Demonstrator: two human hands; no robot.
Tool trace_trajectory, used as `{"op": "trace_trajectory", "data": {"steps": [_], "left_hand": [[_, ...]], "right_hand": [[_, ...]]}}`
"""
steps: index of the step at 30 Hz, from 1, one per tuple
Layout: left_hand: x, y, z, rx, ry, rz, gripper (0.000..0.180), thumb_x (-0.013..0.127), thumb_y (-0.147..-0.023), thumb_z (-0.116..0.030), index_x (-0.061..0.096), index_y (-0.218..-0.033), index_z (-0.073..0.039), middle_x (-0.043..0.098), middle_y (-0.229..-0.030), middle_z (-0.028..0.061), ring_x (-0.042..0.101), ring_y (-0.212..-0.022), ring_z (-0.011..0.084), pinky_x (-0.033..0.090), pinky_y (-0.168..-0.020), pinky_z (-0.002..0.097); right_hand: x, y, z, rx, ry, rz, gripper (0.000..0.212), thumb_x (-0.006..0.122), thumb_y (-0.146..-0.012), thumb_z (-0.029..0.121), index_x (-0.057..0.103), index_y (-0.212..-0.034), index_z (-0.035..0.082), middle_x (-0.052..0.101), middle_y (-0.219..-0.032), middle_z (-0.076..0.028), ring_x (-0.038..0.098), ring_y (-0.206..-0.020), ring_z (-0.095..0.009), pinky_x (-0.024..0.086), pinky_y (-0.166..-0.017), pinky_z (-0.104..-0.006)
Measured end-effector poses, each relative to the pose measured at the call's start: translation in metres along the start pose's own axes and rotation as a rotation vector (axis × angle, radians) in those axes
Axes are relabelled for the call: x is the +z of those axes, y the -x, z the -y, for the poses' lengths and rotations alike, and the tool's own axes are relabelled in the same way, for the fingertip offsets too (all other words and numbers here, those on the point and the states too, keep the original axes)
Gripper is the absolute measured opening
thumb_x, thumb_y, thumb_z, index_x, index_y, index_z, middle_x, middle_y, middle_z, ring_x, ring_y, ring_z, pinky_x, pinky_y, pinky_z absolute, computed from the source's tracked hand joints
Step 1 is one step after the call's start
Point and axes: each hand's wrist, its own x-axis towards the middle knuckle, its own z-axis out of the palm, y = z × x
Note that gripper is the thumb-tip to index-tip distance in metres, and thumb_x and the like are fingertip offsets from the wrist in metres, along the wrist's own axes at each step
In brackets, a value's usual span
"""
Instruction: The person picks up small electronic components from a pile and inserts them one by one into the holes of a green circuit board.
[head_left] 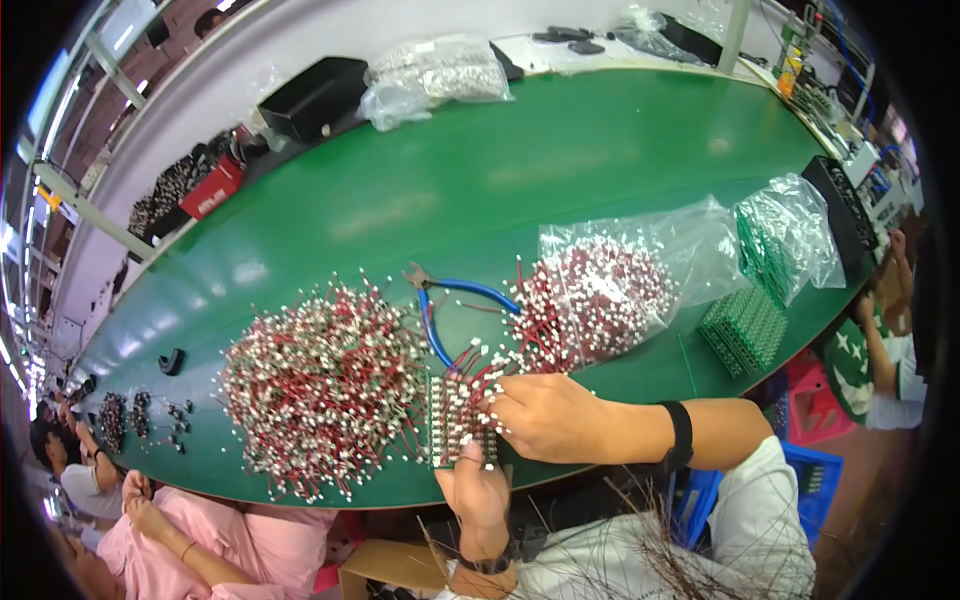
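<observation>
A green circuit board panel (440, 425) with rows of small parts lies at the table's near edge. My left hand (478, 495) grips its near edge, the thumb on top. Above the panel's right side, my right hand (550, 415) is closed, fingertips pinched on short red wires with white connectors (470, 372). Which wire the fingertips hold is hidden. Left of the panel is a large heap of red wires with white connectors (320, 390). Blue-handled cutting pliers (428, 315) lie open just beyond the panel. To their right, more such wires (610, 300) spill from a clear plastic bag (700, 250).
Stacked green panels (742, 330) stand at the right, beside a plastic bag of green boards (790, 240). A black bin (315, 98) and a red box (212, 188) line the far edge. A person in pink (200, 540) sits close on my left; small black parts (140, 412) lie before them.
</observation>
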Motion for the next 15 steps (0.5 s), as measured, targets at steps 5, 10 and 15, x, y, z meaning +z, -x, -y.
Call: {"op": "trace_trajectory", "data": {"steps": [5,10,15], "left_hand": [[-0.007,-0.001,-0.001,0.074,0.172,-0.296,0.050,0.045,-0.088,-0.008,0.041,-0.136,0.006,0.053,-0.129,0.0198,0.055,-0.117,0.0328,0.045,-0.101,0.0483],[-0.002,0.001,-0.003,0.004,0.245,-0.358,0.047,0.044,-0.088,-0.007,0.045,-0.133,0.005,0.054,-0.128,0.0194,0.057,-0.114,0.0336,0.048,-0.098,0.0495],[-0.021,-0.003,0.009,0.027,0.367,-0.277,0.045,0.043,-0.088,-0.007,0.046,-0.131,0.005,0.056,-0.124,0.0190,0.058,-0.111,0.0335,0.049,-0.097,0.0500]], "right_hand": [[-0.040,-0.003,-0.009,-0.091,-0.113,0.015,0.019,0.072,-0.076,0.016,0.061,-0.089,0.009,0.055,-0.085,-0.007,0.061,-0.078,-0.026,0.051,-0.061,-0.0367],[-0.035,0.016,-0.030,-0.093,-0.167,0.312,0.013,0.069,-0.078,0.016,0.064,-0.090,0.016,0.054,-0.093,-0.006,0.061,-0.088,-0.025,0.050,-0.063,-0.0397],[-0.018,0.014,-0.033,-0.062,-0.071,0.417,0.006,0.061,-0.082,0.014,0.062,-0.087,0.011,0.056,-0.091,-0.008,0.062,-0.087,-0.027,0.052,-0.066,-0.0398]]}}
